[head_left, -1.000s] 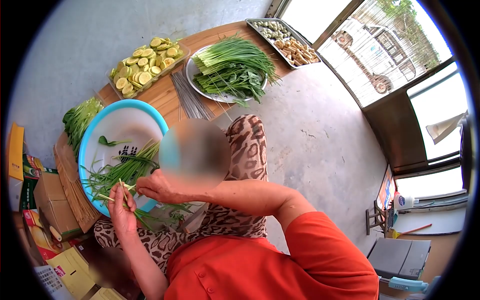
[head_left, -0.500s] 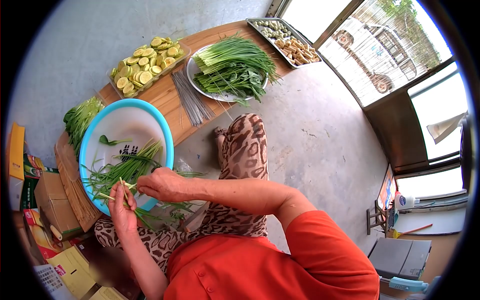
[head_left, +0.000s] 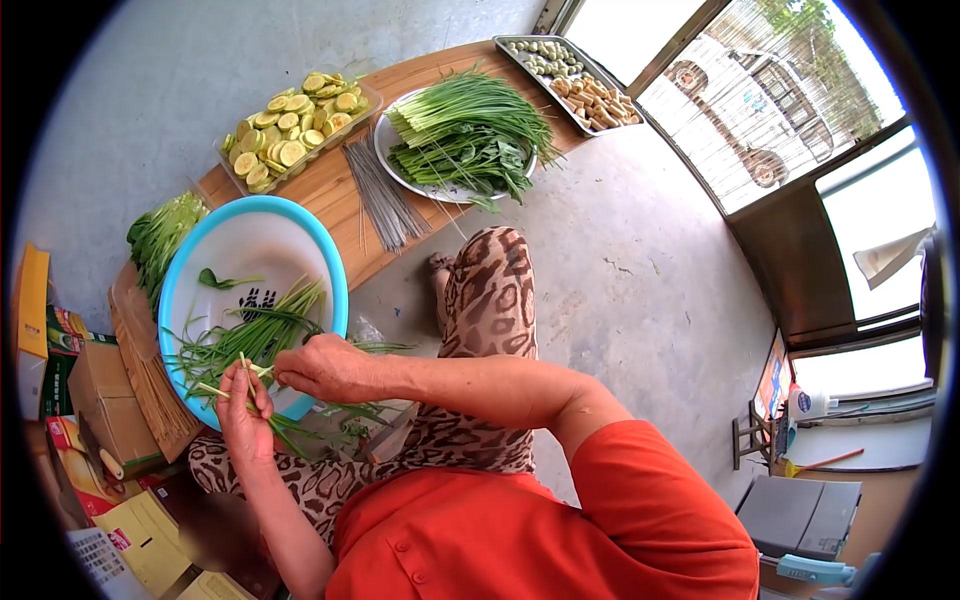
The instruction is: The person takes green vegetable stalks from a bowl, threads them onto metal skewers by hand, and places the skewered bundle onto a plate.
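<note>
My left hand (head_left: 246,415) has thumb and fingers pinched around slender green stalks with pale ends (head_left: 286,424), just over the near edge of a white plastic basin with a light-blue rim (head_left: 341,290). The stalks' long axis slants in my head view: pale ends to the upper left, green leaves to the lower right. My right hand (head_left: 322,368) has its grip closed at a pale stalk end beside the left fingertips; its fingers hide exactly what it pinches.

The basin holds a loose heap of long green leaves (head_left: 250,340) and one broad green leaf (head_left: 222,281). Black characters (head_left: 258,303) mark its bottom, too small for me to read. Printing on the yellow carton (head_left: 34,305) and the white bottle with a blue label (head_left: 808,402) is also illegible to me.

On the wooden bench (head_left: 330,205), a clear plastic box (head_left: 232,178) holds yellow-green round slices (head_left: 290,125). Thin grey sticks (head_left: 385,205) lie between it and a white plate (head_left: 384,160) piled with greens. The metal tray (head_left: 508,50) carries pale-green pieces beside tan ones.
</note>
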`<state>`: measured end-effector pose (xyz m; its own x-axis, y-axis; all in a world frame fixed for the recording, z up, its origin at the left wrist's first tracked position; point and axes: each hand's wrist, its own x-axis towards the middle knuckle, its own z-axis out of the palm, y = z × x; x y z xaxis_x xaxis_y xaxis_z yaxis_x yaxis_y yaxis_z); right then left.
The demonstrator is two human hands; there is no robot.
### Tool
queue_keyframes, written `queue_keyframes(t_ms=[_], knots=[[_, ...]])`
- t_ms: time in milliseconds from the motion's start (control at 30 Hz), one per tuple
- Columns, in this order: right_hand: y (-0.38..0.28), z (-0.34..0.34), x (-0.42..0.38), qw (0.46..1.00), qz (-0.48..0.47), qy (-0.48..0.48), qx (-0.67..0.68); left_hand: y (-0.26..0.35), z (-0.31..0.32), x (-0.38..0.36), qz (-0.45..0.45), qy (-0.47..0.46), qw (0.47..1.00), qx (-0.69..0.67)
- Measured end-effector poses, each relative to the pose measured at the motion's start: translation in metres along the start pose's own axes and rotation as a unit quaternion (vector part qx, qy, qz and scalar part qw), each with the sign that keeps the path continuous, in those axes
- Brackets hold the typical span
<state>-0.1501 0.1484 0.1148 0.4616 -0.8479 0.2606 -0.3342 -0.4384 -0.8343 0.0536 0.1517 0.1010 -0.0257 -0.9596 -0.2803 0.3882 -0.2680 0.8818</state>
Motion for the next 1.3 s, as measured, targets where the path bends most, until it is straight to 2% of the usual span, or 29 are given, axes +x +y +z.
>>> queue_keyframes(t_ms=[300,400,433,533,600,700,933,1000,1300], knots=[[0.007,0.006,-0.001,1.000,-0.008,0.015,0.008,0.003,0.003,-0.002,0.006,-0.008,1.000,0.010],[-0.001,0.001,-0.001,0.999,0.029,-0.013,0.007,0.005,0.005,-0.002,0.001,0.004,1.000,-0.017],[0.004,0.007,-0.001,1.000,0.005,0.008,0.013,0.006,0.007,-0.002,0.003,0.012,1.000,-0.017],[-0.005,0.002,0.000,0.998,0.047,-0.026,0.040,0.007,0.003,-0.003,0.007,-0.012,1.000,-0.018],[-0.006,0.003,0.001,0.997,0.031,-0.022,0.061,0.010,0.006,-0.005,-0.002,-0.016,0.999,-0.045],[-0.016,-0.004,0.003,0.993,0.064,-0.060,0.083,0.009,0.005,-0.005,-0.001,-0.014,0.999,-0.043],[-0.015,-0.004,0.004,0.990,0.082,-0.043,0.102,0.009,0.005,-0.004,-0.006,-0.019,1.000,-0.021],[-0.020,-0.008,0.006,0.984,0.137,-0.062,0.095,0.008,0.005,-0.004,-0.002,-0.025,0.999,-0.033],[-0.021,-0.008,0.006,0.983,0.141,-0.070,0.095,0.006,0.002,-0.004,0.000,-0.023,0.999,-0.047]])
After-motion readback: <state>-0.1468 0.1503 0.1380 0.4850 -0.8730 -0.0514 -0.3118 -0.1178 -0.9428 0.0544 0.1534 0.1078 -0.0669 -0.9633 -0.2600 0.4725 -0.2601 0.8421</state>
